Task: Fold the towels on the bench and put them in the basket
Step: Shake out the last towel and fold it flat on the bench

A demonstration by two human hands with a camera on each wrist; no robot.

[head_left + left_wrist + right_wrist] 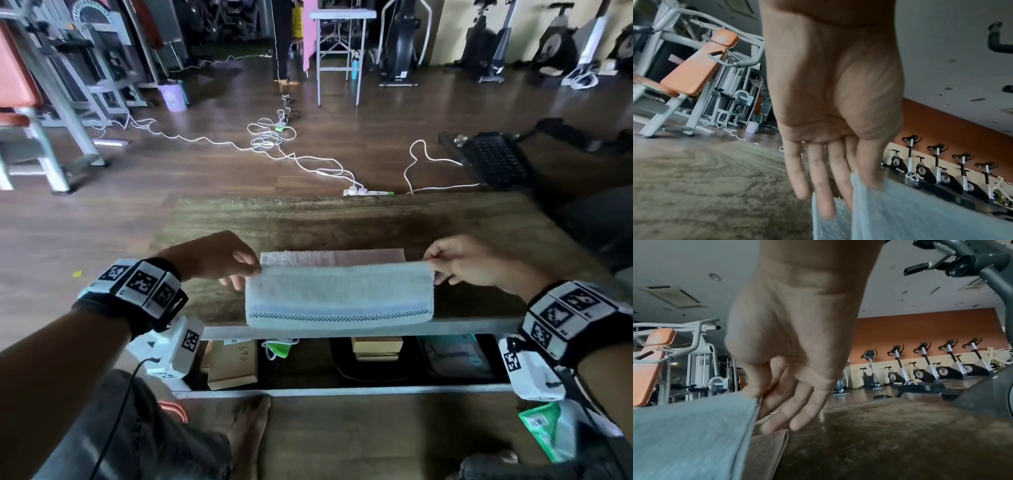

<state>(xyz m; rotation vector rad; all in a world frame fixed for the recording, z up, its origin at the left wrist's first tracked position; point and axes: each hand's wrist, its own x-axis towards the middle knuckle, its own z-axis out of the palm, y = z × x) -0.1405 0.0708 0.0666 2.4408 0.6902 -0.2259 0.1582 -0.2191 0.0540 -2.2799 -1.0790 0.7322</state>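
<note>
A pale blue towel with a dark patterned stripe is stretched between my two hands over the near edge of the wooden bench. My left hand pinches its upper left corner between thumb and forefinger; the other fingers hang straight. My right hand pinches the upper right corner. The left wrist view shows the thumb on the towel, and the right wrist view shows the thumb clamped on the towel. A brownish towel lies flat on the bench behind it. No basket is in view.
White cables and a power strip lie on the floor beyond the bench. A gym machine stands at the left, and a dark machine base at the right. A shelf under the bench holds boxes.
</note>
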